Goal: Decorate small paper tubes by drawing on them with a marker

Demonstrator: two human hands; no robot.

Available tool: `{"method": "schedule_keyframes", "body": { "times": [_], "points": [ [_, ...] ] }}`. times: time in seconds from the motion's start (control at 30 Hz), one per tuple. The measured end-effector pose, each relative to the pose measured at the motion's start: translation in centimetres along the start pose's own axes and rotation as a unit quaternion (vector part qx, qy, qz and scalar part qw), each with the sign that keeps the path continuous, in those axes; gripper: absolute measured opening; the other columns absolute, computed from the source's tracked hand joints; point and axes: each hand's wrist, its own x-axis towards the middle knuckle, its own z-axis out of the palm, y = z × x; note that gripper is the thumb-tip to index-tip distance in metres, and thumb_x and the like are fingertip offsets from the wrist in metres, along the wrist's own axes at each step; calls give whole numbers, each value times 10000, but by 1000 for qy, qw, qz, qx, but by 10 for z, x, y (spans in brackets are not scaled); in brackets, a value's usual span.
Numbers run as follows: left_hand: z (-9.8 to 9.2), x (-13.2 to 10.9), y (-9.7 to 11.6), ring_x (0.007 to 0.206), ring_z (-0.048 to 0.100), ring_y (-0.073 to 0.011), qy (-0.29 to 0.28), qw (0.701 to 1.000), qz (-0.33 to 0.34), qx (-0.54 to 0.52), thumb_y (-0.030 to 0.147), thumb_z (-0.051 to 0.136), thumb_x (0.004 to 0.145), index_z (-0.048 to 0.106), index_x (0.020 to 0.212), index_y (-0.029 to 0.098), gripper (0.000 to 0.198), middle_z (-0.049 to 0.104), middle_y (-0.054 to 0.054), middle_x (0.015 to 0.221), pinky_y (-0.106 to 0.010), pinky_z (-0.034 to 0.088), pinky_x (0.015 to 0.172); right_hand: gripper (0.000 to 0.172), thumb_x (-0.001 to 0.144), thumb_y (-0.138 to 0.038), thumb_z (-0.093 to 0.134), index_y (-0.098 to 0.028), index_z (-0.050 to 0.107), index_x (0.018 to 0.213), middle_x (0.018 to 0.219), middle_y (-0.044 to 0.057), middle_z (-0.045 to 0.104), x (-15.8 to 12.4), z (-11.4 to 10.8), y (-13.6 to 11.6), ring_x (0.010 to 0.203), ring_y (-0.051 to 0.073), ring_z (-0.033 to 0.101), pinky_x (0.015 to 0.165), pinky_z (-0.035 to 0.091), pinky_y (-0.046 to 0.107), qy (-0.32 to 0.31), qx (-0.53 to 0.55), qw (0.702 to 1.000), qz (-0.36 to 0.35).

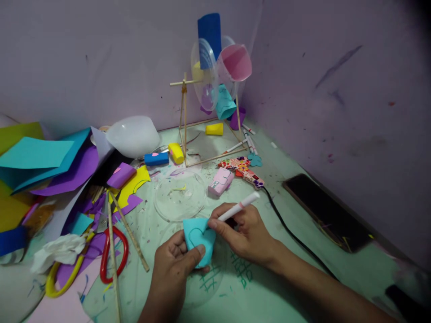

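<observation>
My left hand (175,264) grips a light blue foam cup (201,237), thumb across its front and fingers behind. A dark curved outline is drawn on the cup's face. My right hand (244,231) is closed around a white marker (239,207) with a pink band, its fingertips at the cup's upper right edge. The marker's tip is hidden behind the fingers. Just beyond the hands lie a round clear plastic lid (160,197) and a pink foam piece (221,181) with a drawn outline.
A stick frame (184,121) carries clear discs and coloured cups at the back. A floral glue gun (244,169) trails a black cord. On the right lies a phone (323,208); on the left are scissors (107,255), sticks and foam sheets (37,152).
</observation>
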Motion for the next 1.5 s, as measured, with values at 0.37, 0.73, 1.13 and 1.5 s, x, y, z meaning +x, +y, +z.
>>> {"method": "schedule_keyframes", "body": {
  "times": [0.37, 0.73, 1.13, 1.5],
  "points": [
    [-1, 2, -1, 521, 550, -136, 19, 999, -2, -30, 214, 804, 526, 719, 863, 102, 365, 701, -56, 664, -218, 468, 429, 145, 809, -252, 603, -171, 693, 729, 637, 17, 698, 2, -1, -2, 537, 109, 596, 533, 463, 208, 23, 3, 1000, -9],
    [1, -2, 10, 534, 558, -145, 21, 999, -22, -38, 231, 806, 519, 724, 859, 121, 366, 666, -39, 626, -224, 465, 443, 160, 796, -270, 604, -162, 698, 724, 575, 11, 654, 3, -2, -5, 471, 92, 518, 472, 417, 198, 41, 18, 999, 1],
    [-1, -1, 14, 571, 637, -171, 34, 998, -37, -36, 207, 813, 490, 708, 759, 129, 300, 688, -38, 650, -214, 486, 439, 161, 805, -269, 601, -171, 695, 718, 597, 4, 679, 4, -4, -7, 455, 88, 539, 473, 424, 196, 47, 6, 998, -29],
    [-3, 1, 18, 523, 627, -147, 38, 994, -53, -82, 107, 814, 472, 721, 786, 131, 328, 709, -28, 653, -199, 513, 412, 127, 794, -272, 621, -180, 685, 734, 632, 15, 682, 2, -2, -10, 576, 128, 614, 549, 499, 224, 85, 98, 991, 14]
  ]
}}
